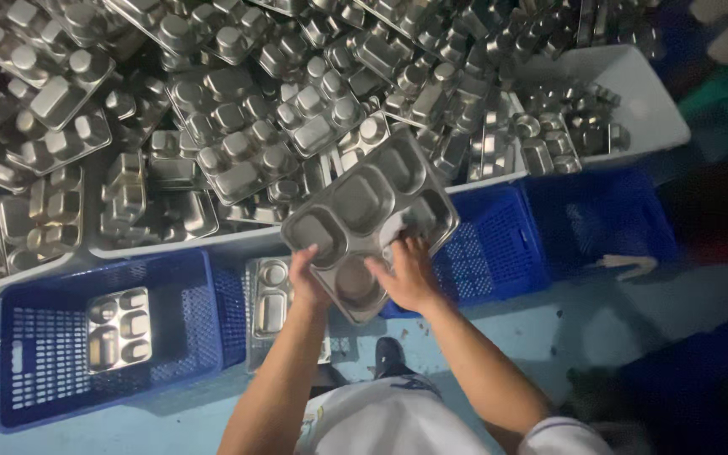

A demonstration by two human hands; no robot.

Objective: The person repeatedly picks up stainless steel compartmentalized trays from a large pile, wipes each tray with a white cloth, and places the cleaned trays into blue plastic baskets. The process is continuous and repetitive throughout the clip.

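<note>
You held a dull grey, rectangular stainless-steel compartment tray [370,221] tilted above the blue plastic crates [499,244]. Your left hand [307,278] gripped its lower edge; your right hand [410,274] pressed a pale cloth [393,229] into its hollows.

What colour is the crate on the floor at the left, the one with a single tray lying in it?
Blue, with perforated walls; the crate shows in the head view, the only one.

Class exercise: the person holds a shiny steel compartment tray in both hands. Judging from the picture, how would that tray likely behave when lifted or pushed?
The shiny steel compartment tray probably stays stiff: it keeps flat though the left hand and right hand grip only its near edge. Its glossy surface suggests it could be slippery. Wide and shallow, it seems unlikely to roll.
</note>
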